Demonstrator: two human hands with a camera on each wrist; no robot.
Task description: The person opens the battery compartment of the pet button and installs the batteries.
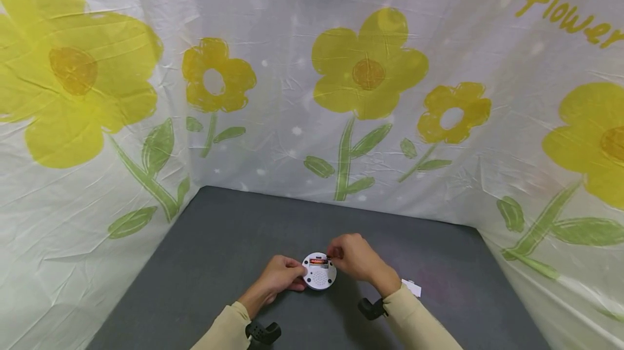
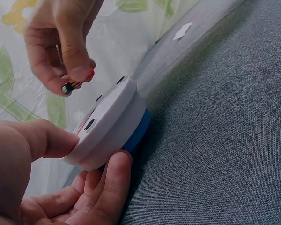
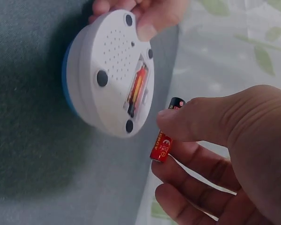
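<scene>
Round device [image 1: 319, 280], pinched in left grip [image 1: 283, 274], has one battery [image 3: 137, 88] seated; second battery [image 3: 163, 149], pinched in right grip [image 1: 356, 257] beside it, and cover [image 1: 412, 287], right of it, apparently yet to fit.

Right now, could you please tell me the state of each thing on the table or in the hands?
Round white-and-blue device: underside up, gripped by the left hand.
Battery compartment: open.
Inserted battery: lying in the compartment.
Loose battery: outside the compartment, pinched by the right hand.
White battery cover: off, lying on the table.
</scene>
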